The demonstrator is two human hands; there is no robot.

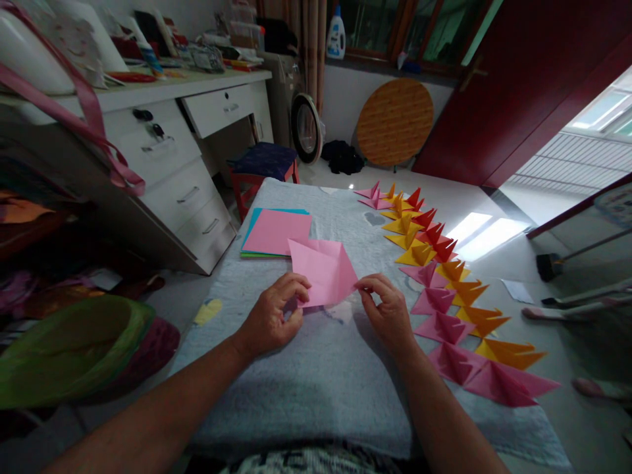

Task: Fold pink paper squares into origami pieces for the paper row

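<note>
A creased pink sheet of origami paper (320, 273) is held up over the cloth-covered table, its surface bent along fold lines. My left hand (279, 309) pinches its lower left corner. At the right corner, the thumb and fingertips of my right hand (388, 309) are closed on the paper. Just behind lies a stack of square paper (279, 230), pink on top with blue and green edges showing. To the right stand rows of folded paper cranes, among them pink ones (434, 301), yellow ones (476, 319) and red ones (437, 240).
The table wears a pale blue cloth (296, 395). A stool (264, 164) stands beyond its far left corner. A white desk (162, 145) with drawers runs along the left, and a green-lined bin (74, 349) sits at lower left. A washing machine (286, 85) has its round door open.
</note>
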